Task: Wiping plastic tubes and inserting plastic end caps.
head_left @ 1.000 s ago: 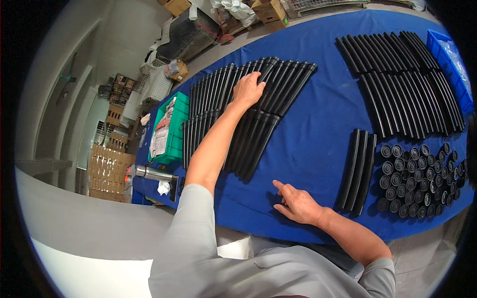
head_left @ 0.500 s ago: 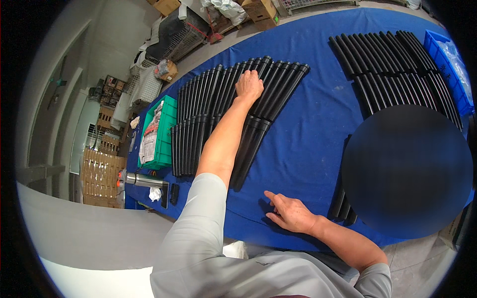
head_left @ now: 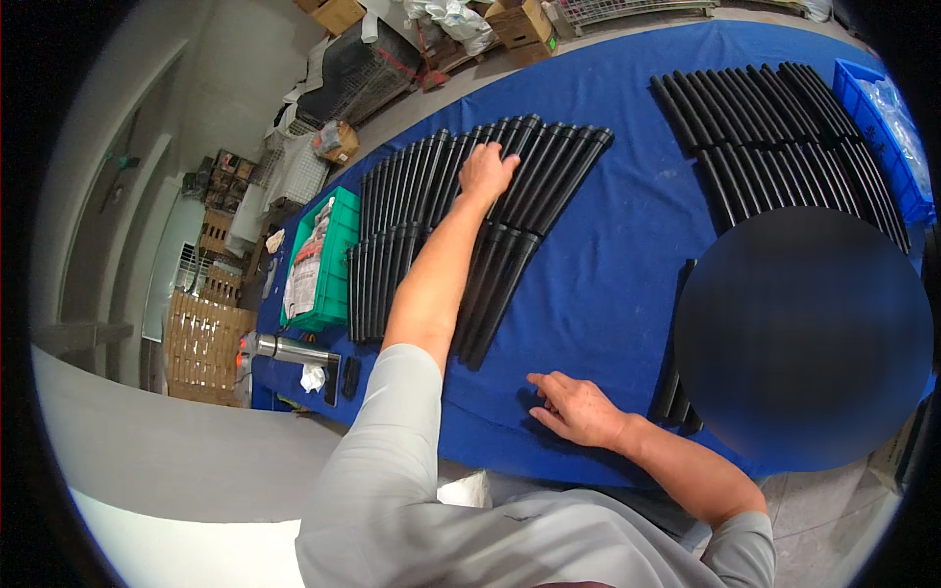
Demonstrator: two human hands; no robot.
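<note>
Long black tubes (head_left: 394,191) with collared ends lie side by side in two fanned rows on the blue cloth. Over the far row is my left hand (head_left: 487,176), its fingers bent down onto the tubes near their far ends and the thumb held apart. The fingertips are partly hidden, and no tube is lifted. My right hand (head_left: 583,412) hovers low over the cloth, just right of the near row. Its index finger points left, the other fingers are loosely bent, and nothing is in it.
More black tubes (head_left: 760,176) lie in rows at right, partly covered by a dark blurred disc. Beyond them is a blue crate (head_left: 887,147) with clear plastic. A green crate (head_left: 338,260) holding newspaper, a steel flask (head_left: 294,351) and crumpled tissue (head_left: 312,378) are at left.
My left hand has shifted slightly left across the tubes, and its thumb now stands out further from the fingers. The right hand is almost where it was. The view has tilted a little.
</note>
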